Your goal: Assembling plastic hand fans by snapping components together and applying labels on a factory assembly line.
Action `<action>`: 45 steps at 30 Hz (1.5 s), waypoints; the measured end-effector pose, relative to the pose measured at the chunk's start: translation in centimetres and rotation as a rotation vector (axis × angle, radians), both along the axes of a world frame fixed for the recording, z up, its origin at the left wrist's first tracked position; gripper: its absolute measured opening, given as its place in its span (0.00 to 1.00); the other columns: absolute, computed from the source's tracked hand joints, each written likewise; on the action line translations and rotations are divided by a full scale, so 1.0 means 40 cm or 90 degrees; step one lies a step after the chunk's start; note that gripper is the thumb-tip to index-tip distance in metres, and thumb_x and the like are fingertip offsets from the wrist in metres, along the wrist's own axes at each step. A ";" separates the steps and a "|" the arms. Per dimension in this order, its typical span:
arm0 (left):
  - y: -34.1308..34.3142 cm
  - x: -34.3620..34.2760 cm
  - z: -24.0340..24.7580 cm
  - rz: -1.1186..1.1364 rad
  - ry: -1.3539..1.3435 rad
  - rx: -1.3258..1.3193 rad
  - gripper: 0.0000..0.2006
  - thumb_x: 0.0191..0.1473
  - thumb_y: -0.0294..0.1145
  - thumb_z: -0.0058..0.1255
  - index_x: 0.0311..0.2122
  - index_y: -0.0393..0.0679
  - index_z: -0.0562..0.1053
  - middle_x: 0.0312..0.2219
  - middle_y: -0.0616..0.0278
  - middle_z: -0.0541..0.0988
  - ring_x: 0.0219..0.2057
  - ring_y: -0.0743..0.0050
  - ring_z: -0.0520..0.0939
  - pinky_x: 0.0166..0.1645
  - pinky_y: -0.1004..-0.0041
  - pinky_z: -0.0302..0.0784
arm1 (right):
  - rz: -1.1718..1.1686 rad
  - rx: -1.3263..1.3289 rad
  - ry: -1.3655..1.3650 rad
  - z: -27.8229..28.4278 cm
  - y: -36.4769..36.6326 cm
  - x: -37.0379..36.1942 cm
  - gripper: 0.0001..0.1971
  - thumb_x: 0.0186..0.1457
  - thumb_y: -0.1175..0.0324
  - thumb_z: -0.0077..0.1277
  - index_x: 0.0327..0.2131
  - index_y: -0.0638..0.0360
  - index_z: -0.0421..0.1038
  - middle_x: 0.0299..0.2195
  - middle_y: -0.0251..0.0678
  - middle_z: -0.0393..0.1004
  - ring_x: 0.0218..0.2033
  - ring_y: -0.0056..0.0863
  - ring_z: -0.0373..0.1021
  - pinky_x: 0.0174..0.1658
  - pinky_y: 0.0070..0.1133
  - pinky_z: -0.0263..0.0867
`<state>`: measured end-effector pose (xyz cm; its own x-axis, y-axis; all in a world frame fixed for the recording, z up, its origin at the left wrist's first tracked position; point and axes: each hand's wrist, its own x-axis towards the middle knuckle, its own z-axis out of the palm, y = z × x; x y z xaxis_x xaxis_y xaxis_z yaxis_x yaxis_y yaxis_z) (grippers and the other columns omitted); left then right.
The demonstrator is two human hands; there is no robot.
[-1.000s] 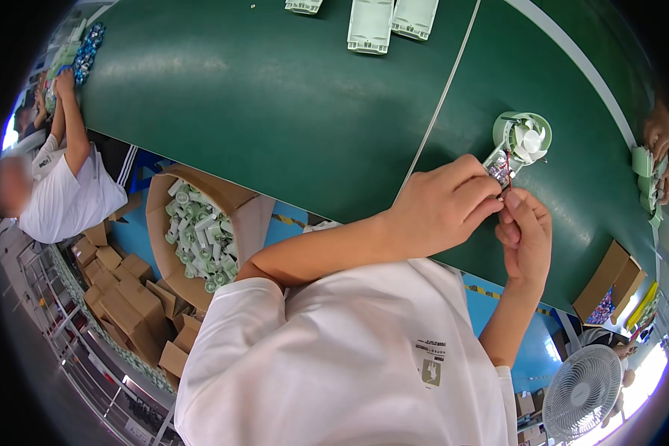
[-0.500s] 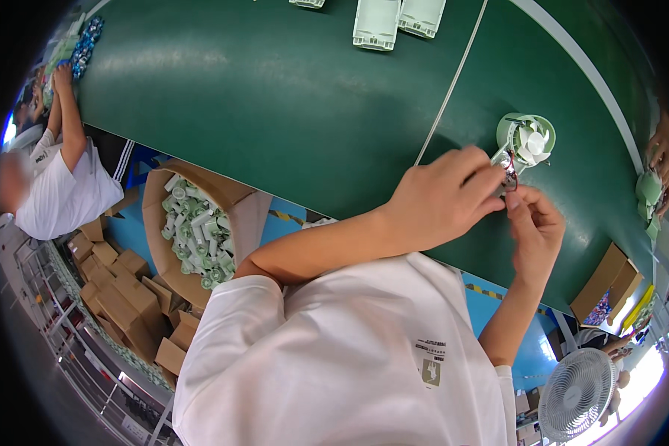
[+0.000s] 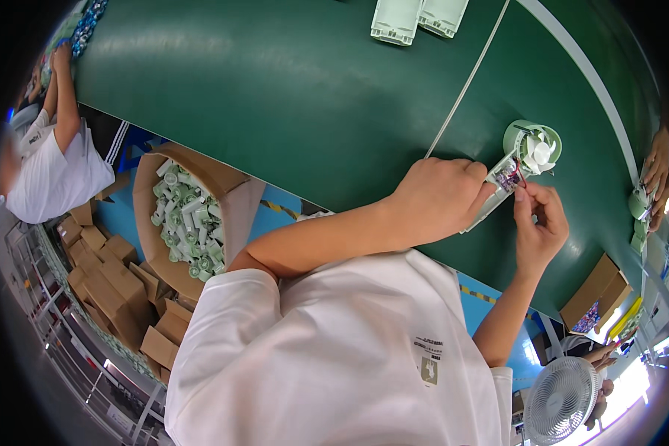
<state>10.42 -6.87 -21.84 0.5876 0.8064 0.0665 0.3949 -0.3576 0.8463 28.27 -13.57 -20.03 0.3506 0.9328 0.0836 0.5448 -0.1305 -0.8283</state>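
Fan: it lies on the worktop [image 3: 290,119], right of the pale line [image 3: 468,82] crossing it; the round light-green housing [image 3: 510,140] points toward the far edge, and the open handle [image 3: 489,205] slants toward the near edge.
Left hand: your left hand [image 3: 440,199] has slid from over the circuit board [image 3: 507,177] down the handle, its grip now closed along that side, fingertips partly hidden.
Right hand: your right hand [image 3: 544,227] keeps beside the handle, thumb and forefinger together, apparently pinching the red wire [image 3: 521,176].
Circuit board: it shows more fully, no longer screened by your left fingers.
Red wire: it bows out past the handle's side, so the wiring seems not yet tucked in; steadying the handle probably helps you guide it.
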 end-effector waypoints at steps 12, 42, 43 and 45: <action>0.005 0.009 -0.007 -0.017 0.000 -0.001 0.13 0.55 0.35 0.50 0.23 0.38 0.71 0.16 0.54 0.76 0.19 0.56 0.79 0.25 0.63 0.74 | 0.095 0.012 -0.306 0.056 0.016 -0.024 0.04 0.50 0.79 0.58 0.31 0.64 0.75 0.23 0.30 0.71 0.20 0.13 0.64 0.23 0.13 0.60; -0.021 -0.005 -0.022 0.087 -0.022 0.123 0.09 0.48 0.32 0.63 0.28 0.40 0.75 0.13 0.64 0.72 0.11 0.74 0.71 0.16 0.76 0.64 | 0.006 -0.008 0.351 0.079 -0.046 0.130 0.17 0.60 0.68 0.49 0.50 0.66 0.64 0.40 0.47 0.74 0.35 0.31 0.75 0.26 0.17 0.69; -0.027 -0.006 -0.013 0.090 -0.032 0.131 0.09 0.48 0.32 0.63 0.27 0.40 0.75 0.13 0.65 0.72 0.11 0.75 0.71 0.16 0.77 0.63 | -0.105 0.048 0.189 0.088 -0.121 0.254 0.20 0.64 0.59 0.41 0.50 0.67 0.65 0.43 0.49 0.74 0.43 0.34 0.74 0.34 0.19 0.72; -0.030 0.000 -0.005 0.070 -0.044 0.153 0.10 0.48 0.34 0.63 0.26 0.41 0.74 0.12 0.68 0.70 0.11 0.77 0.68 0.15 0.77 0.61 | -0.464 0.010 -0.057 0.162 -0.221 0.435 0.22 0.65 0.56 0.40 0.50 0.66 0.68 0.46 0.47 0.74 0.46 0.34 0.73 0.45 0.24 0.70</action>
<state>10.43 -8.08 -22.05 0.4850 0.8212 0.3006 0.3862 -0.5096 0.7689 45.65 -22.40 -13.56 0.8730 0.4633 0.1525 0.3895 -0.4741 -0.7897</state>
